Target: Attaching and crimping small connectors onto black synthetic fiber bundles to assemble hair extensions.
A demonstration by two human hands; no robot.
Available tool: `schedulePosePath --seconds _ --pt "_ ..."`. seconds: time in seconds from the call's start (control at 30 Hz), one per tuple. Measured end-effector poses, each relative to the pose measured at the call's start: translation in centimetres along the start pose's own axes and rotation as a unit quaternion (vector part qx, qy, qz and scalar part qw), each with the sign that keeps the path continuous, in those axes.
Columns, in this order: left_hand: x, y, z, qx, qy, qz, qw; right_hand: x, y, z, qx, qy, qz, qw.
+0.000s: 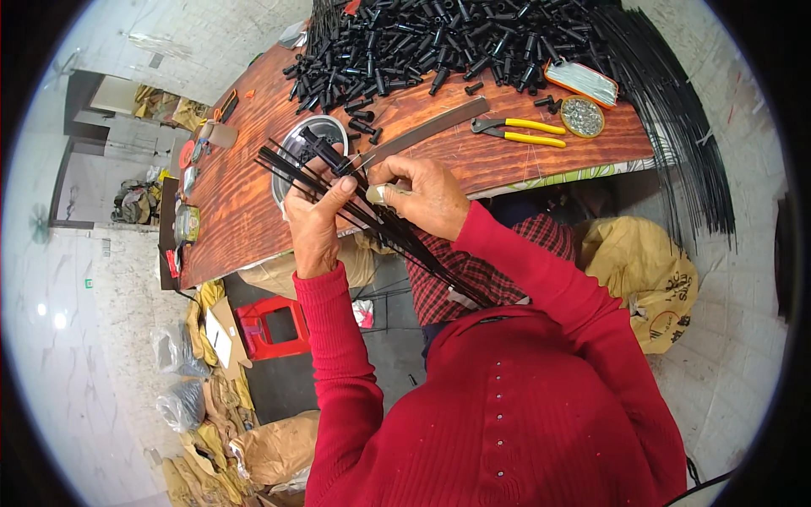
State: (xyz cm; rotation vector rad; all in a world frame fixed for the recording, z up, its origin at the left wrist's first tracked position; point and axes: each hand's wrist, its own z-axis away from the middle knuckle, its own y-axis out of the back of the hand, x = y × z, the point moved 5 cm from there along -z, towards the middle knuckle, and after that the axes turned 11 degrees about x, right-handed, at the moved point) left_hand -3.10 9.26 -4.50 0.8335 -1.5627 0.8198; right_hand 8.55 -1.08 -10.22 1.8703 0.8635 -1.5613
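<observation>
My left hand (314, 221) is closed around a bundle of thin black rods (410, 245) and a black tubular fitting (325, 150). The rods slant from beyond my fingers down toward my lap. Close beside it, my right hand (429, 198) is pinched at the lower end of the fitting, against the rods. A pale wrap (377, 194) covers the tip of its thumb. Thin, light-coloured wire or pin ends (365, 160) stick out by the fitting; my fingers hide what they grip there. A steel bowl (342, 127) with dark pieces sits just beyond my left hand.
A large heap of black fittings (422, 42) covers the table's far side. A flat metal bar (431, 131), yellow-handled pliers (519, 133), a dish of small metal parts (583, 117) and an orange-rimmed tray (583, 82) lie rightward. Long black rods (676, 110) overhang the right edge; a red stool (274, 328) stands below.
</observation>
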Motion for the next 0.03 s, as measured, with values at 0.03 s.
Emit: schedulePosePath --seconds 0.03 --pt "0.01 -0.14 -0.09 -0.001 0.000 0.000 1.000 0.00 0.11 -0.08 0.001 0.000 0.000 1.000"
